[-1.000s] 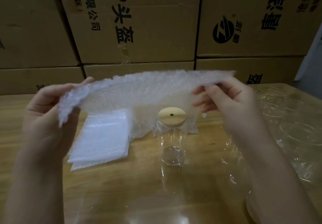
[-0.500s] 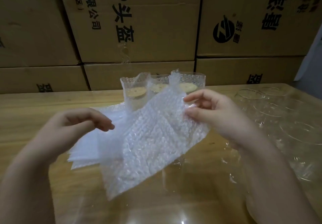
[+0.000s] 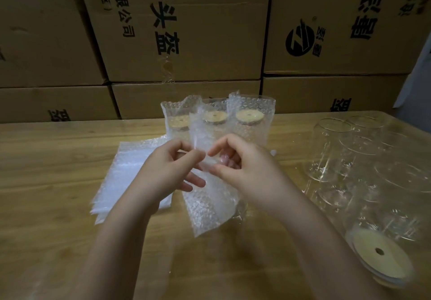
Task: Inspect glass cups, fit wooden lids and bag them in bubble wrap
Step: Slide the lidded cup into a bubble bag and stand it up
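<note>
I hold a bubble wrap bag (image 3: 211, 208) upright over the middle of the wooden table (image 3: 46, 164). My left hand (image 3: 168, 171) and my right hand (image 3: 242, 171) pinch its top edge from either side, close together. The bag hangs down and hides the lidded glass cup that stood there. Behind it stand three bagged cups (image 3: 249, 122) with wooden lids showing through the wrap.
A stack of flat bubble wrap bags (image 3: 126, 171) lies left of my hands. Several empty glass cups (image 3: 331, 148) crowd the right side of the table. A wooden lid (image 3: 379, 252) on a cup sits at the near right. Cardboard boxes (image 3: 186, 31) wall the back.
The bag swung from a wide horizontal spread down to hang vertically. My hands came together at its top edge, and the bag now covers the lidded cup.
</note>
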{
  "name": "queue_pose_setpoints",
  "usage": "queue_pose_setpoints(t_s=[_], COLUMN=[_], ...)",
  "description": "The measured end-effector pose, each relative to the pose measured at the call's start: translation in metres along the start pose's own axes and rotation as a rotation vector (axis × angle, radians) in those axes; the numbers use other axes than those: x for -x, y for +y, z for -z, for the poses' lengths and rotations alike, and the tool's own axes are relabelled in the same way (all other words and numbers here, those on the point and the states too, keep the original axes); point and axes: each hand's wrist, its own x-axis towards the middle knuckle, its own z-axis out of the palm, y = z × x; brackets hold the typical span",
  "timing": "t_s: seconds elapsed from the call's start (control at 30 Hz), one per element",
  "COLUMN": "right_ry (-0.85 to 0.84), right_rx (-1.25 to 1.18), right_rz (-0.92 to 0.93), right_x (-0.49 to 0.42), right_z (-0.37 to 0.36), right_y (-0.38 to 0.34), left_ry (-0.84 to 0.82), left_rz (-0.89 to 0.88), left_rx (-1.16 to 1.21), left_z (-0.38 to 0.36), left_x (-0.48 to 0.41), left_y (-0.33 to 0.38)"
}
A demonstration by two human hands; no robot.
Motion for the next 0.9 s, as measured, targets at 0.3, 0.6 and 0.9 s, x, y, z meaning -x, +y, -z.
queue_pose_setpoints(t_s=[0.3,0.6,0.9], right_ry=[0.015,0.067,0.305], right_rx=[0.099,0.259,0.357], right_rz=[0.050,0.125,0.247], right_x=[0.002,0.002,0.004], right_z=[0.001,-0.010,-0.008], right_y=[-0.006,-0.012,-0.016], left_ry=[0.256,0.211,0.337], left_rz=[-0.081,-0.126,-0.206], left_rx=[0.096,-0.023,-0.380], left_z=[-0.007,-0.001,0.007], left_x=[-0.005,-0.003,0.005], left_y=[-0.004,-0.002,0.000])
